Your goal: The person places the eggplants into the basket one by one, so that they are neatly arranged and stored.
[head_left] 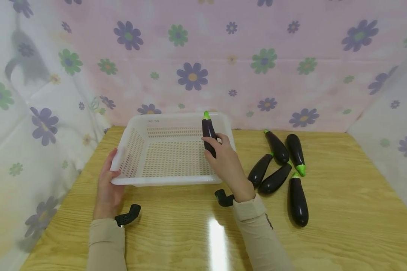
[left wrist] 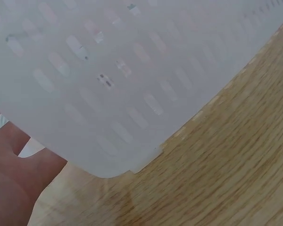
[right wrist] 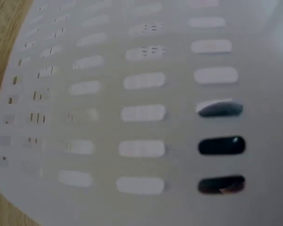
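My right hand grips a dark purple eggplant by its lower part, over the right side of a white plastic basket. The eggplant's bright green stem end points up and toward the back. On the left, my left hand holds the basket's near left corner, thumb at the rim and fingers along the outer side. The left wrist view has the slotted basket wall with part of the left hand beside it. In the right wrist view, dark shapes show through slots in the basket wall; the right hand is mostly hidden.
Several more eggplants lie on the wooden table right of the basket, one nearer the front. A flowered pink curtain stands behind, with white flowered cloth at both sides. Black wrist mounts sit at both cuffs.
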`<act>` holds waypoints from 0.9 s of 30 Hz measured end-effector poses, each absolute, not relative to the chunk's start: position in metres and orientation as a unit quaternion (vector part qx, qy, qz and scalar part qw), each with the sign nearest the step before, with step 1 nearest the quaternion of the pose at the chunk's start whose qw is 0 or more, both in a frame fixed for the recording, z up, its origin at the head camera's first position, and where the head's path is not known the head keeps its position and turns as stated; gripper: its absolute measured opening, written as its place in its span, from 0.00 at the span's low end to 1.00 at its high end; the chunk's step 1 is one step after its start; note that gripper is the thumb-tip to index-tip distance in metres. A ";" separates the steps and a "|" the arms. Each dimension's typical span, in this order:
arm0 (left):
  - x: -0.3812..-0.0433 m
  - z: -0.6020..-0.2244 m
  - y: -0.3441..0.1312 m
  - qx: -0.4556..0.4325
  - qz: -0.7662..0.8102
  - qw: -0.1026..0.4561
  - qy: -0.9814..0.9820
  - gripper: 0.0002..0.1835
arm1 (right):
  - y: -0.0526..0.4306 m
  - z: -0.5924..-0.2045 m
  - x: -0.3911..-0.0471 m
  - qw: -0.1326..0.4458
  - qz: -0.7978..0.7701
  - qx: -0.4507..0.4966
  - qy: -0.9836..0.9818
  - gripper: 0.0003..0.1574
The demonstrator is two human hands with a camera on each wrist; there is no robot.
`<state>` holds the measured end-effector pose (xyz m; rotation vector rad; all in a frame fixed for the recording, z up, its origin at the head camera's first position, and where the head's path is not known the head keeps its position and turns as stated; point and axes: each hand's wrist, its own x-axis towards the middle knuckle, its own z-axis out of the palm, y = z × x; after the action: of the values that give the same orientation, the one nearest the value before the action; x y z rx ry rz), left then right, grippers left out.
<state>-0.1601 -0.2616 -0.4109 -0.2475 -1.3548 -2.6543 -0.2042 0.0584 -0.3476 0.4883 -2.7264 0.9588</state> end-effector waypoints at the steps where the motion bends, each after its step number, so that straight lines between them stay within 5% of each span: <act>1: -0.161 -0.411 -0.262 -0.083 -0.884 0.076 -0.453 0.35 | 0.058 -0.348 -0.204 0.100 0.315 0.169 -0.929 0.24; 27: -0.161 -0.408 -0.260 -0.063 -0.865 0.099 -0.488 0.34 | 0.045 -0.351 -0.214 -0.111 0.188 0.185 -0.958 0.26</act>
<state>-0.1608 -0.2601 -0.4083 -0.1861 -1.4424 -2.5600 -0.2140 0.0446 -0.3507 0.6264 -3.2429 0.6364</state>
